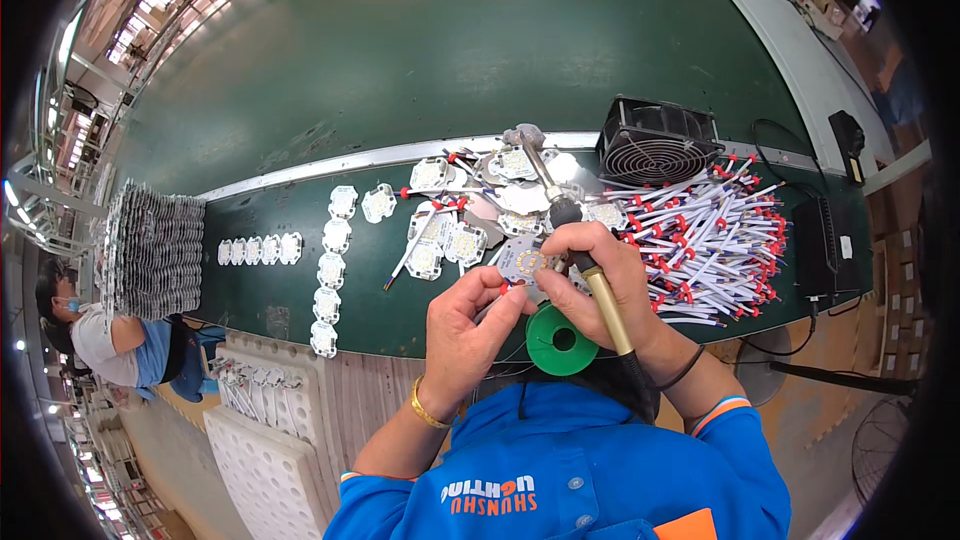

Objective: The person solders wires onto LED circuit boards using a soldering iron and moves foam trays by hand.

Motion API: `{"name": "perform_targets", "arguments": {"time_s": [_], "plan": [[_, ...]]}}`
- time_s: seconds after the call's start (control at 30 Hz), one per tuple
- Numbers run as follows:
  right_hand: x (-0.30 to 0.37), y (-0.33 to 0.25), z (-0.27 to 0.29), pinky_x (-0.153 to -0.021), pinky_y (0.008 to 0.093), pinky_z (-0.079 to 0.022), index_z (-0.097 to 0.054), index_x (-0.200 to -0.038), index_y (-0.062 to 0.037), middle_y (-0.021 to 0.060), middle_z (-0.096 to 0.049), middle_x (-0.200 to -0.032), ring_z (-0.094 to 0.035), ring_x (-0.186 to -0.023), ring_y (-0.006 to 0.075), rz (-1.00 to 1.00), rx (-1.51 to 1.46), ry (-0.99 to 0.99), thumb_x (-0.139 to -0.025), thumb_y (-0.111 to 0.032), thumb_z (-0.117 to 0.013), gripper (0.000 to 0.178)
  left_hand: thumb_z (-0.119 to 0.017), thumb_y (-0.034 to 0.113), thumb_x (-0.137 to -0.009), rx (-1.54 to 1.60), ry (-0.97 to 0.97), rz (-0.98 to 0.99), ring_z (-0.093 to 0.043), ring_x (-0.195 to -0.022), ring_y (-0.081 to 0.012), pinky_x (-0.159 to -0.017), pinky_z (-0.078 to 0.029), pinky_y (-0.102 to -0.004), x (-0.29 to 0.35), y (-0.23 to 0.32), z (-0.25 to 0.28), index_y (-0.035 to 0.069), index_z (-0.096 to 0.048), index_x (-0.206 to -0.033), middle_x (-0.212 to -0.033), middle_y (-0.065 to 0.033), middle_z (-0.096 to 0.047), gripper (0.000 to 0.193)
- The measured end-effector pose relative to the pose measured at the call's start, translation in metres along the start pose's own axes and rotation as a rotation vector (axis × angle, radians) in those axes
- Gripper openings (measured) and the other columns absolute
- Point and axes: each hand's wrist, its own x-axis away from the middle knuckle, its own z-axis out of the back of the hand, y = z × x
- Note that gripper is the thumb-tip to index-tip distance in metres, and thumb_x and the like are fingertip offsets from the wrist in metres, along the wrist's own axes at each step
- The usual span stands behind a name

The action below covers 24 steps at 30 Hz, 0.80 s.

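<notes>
Between my hands, above the bench's near edge, is a round grey LED board (522, 258) with a ring of small yellowish pads. My left hand (462, 322) pinches its lower left edge, where a bit of red shows by the fingertips; most of the wire there is hidden. My right hand (612, 278) is closed around a soldering iron (606, 308) with a gold-coloured handle, its metal shaft slanting up and left. Those right fingertips also meet the board's right side. Right below the hands sits a green solder spool (562, 339).
White wire leads with red ends (705, 245) lie heaped at right, beside a black fan (658, 140). Loose LED boards (465, 243) lie behind my hands; more form rows (331, 270) leftward. A tall board stack (155, 252) stands far left, near a seated person (125, 348).
</notes>
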Motion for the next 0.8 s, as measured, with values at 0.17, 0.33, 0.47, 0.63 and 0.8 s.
{"name": "perform_targets", "arguments": {"time_s": [0.17,0.33,0.47,0.63,0.8], "plan": [[0.0003,0.0008,-0.0006,-0.055,0.0287,-0.048,-0.054,-0.1,-0.0045,0.0089,-0.063,-0.082,-0.063,-0.062,0.0181,0.04,-0.012,-0.013,-0.075,0.004,-0.067,0.03,-0.062,0.009,-0.089,-0.095,0.017,0.0,-0.055,-0.069,-0.0012,-0.06,-0.043,-0.0168,0.001,0.0005,0.002,0.0,-0.06,-0.089,-0.076,-0.0018,-0.066,0.009],[0.0005,0.0025,0.0015,-0.055,0.029,-0.049,-0.055,-0.1,-0.0049,0.0079,-0.063,-0.08,-0.064,-0.063,0.019,0.018,-0.012,-0.037,-0.073,0.004,-0.068,0.031,-0.063,0.009,-0.088,-0.103,-0.012,0.017,-0.055,-0.068,-0.0012,-0.06,-0.043,-0.0166,-0.001,0.0016,0.0051,0.0,-0.06,-0.089,-0.075,-0.0012,-0.066,0.009],[-0.0007,0.0041,0.0017,-0.055,0.0288,-0.049,-0.056,-0.101,-0.005,0.0081,-0.064,-0.079,-0.064,-0.064,0.019,0.032,-0.022,-0.047,-0.073,0.003,-0.069,0.032,-0.064,0.009,-0.087,-0.069,-0.05,0.069,-0.057,-0.07,-0.0021,-0.063,-0.045,-0.0172,-0.0029,0.0043,0.0073,0.001,-0.061,-0.09,-0.077,-0.0014,-0.066,0.009],[-0.0008,0.005,0.001,-0.056,0.0289,-0.05,-0.056,-0.101,-0.0051,0.0084,-0.064,-0.079,-0.065,-0.064,0.0195,0.012,-0.03,-0.055,-0.073,0.003,-0.069,0.032,-0.064,0.008,-0.087,-0.05,-0.07,0.061,-0.058,-0.072,-0.0032,-0.066,-0.046,-0.0186,-0.0051,0.0035,0.0089,0.0,-0.062,-0.093,-0.08,-0.0016,-0.066,0.01],[-0.0015,0.0046,0.001,-0.057,0.0289,-0.05,-0.057,-0.101,-0.0048,0.009,-0.064,-0.082,-0.065,-0.066,0.0199,0.036,-0.032,-0.058,-0.073,0.004,-0.069,0.032,-0.065,0.008,-0.086,-0.038,-0.07,0.041,-0.058,-0.073,-0.0034,-0.067,-0.046,-0.019,-0.0054,0.0008,0.0102,0.0,-0.063,-0.094,-0.081,-0.0008,-0.066,0.012]]}}
